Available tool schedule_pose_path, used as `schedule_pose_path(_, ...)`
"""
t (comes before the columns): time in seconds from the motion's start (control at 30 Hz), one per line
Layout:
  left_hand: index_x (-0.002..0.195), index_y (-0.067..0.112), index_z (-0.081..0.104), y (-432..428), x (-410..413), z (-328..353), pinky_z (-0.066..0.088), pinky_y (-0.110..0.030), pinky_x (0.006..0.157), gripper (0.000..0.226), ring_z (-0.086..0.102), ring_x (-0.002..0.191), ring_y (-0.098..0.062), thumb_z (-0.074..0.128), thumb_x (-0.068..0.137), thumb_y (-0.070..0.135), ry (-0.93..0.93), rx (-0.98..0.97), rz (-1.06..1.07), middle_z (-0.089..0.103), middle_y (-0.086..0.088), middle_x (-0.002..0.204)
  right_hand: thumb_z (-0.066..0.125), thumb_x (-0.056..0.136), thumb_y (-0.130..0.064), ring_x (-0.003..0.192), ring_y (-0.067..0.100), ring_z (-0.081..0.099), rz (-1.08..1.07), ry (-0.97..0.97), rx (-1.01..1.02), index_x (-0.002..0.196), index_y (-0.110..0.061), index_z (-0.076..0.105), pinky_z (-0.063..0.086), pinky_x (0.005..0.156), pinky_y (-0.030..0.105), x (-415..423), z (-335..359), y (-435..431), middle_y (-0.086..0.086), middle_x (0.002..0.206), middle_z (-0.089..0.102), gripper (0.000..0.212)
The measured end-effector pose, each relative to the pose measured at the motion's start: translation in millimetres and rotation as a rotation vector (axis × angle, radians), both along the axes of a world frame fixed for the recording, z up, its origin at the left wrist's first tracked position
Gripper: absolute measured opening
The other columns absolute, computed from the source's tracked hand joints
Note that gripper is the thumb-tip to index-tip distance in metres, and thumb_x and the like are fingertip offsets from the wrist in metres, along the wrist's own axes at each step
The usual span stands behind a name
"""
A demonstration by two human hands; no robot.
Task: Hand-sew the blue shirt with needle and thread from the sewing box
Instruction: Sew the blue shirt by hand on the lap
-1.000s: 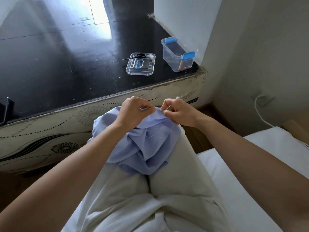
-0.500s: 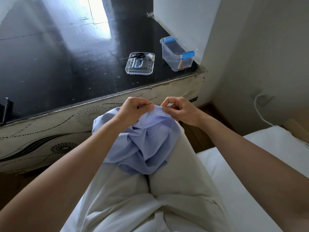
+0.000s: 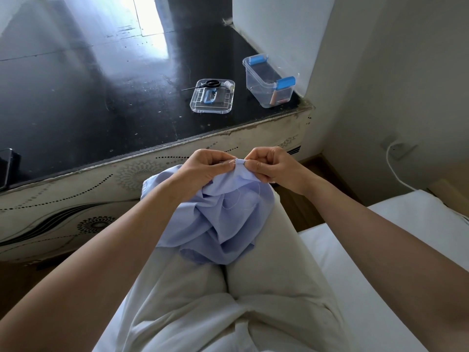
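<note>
The light blue shirt (image 3: 218,224) lies bunched on my lap over pale trousers. My left hand (image 3: 203,168) pinches its raised hem edge from the left; a thin glint at its fingertips may be the needle (image 3: 227,161). My right hand (image 3: 272,165) pinches the same hem from the right, fingers curled. A fine white thread (image 3: 241,201) loops loosely over the cloth below the hem. The clear sewing box (image 3: 269,81) with blue clips stands open on the black table, far right.
The box's clear lid (image 3: 212,100) lies on the black table (image 3: 88,97) with black scissors (image 3: 206,84) and a white thread spool (image 3: 229,85) on it. A dark phone (image 3: 6,168) is at the table's left edge. A white cable (image 3: 393,168) hangs from the right wall.
Both hands have shifted slightly along the hem and now pinch it close together, with a short fold of cloth raised between them.
</note>
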State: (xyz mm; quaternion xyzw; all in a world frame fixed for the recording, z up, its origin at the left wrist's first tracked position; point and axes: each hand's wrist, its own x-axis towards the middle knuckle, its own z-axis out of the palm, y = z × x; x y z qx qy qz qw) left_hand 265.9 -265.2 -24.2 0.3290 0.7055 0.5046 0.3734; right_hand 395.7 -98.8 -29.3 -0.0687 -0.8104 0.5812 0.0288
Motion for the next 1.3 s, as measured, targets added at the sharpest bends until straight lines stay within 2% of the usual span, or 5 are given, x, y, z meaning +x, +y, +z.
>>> schedule_pose_path(0.17,0.093,0.012,0.073,0,0,0,0.05,-0.023,0.065,0.011,0.06,0.074,-0.012,0.062,0.093,0.015,-0.008,0.001,0.012,0.069,-0.003,0.079,0.057,0.097,-0.017,0.056,0.006,0.055,-0.046,0.02,-0.023,0.101,0.001,0.057,0.05,0.059,0.017,-4,-2,-1,-0.004,0.063,0.059,0.018)
schedule_pose_path(0.73,0.087,0.014,0.074,1,-1,-1,0.044,-0.025,0.063,0.013,0.054,0.071,-0.012,0.064,0.093,0.02,0.041,-0.052,0.009,0.064,-0.006,0.077,0.046,0.101,-0.004,0.066,0.007,0.054,0.04,-0.013,-0.08,0.12,-0.01,0.043,0.049,0.072,0.025,-10,-1,-4,-0.002,0.071,0.06,0.02)
schedule_pose_path(0.93,0.081,0.016,0.074,4,2,-2,0.045,-0.03,0.065,0.016,0.056,0.072,-0.015,0.066,0.091,0.026,-0.044,-0.021,0.163,0.065,-0.006,0.077,0.065,0.092,-0.025,0.098,0.014,0.06,-0.236,0.169,0.201,0.107,-0.025,0.054,0.053,0.084,0.021,-18,-17,-3,-0.002,0.105,0.062,0.018)
schedule_pose_path(1.03,0.085,0.009,0.075,6,5,-2,0.044,-0.031,0.065,0.022,0.055,0.072,-0.018,0.067,0.091,0.029,-0.055,-0.048,0.209,0.064,-0.01,0.076,0.07,0.088,-0.022,0.087,0.007,0.059,-0.314,0.34,0.328,0.095,-0.025,0.06,0.047,0.078,0.01,-17,-17,-5,-0.009,0.092,0.062,0.012)
schedule_pose_path(1.3,0.084,0.011,0.077,10,8,0,0.043,-0.023,0.057,0.018,0.052,0.063,-0.014,0.074,0.084,0.029,-0.079,-0.118,0.236,0.062,-0.006,0.067,0.067,0.087,-0.024,0.078,0.01,0.062,-0.206,0.402,0.405,0.09,-0.01,0.069,0.055,0.072,0.027,-18,-18,-7,-0.007,0.086,0.064,0.015)
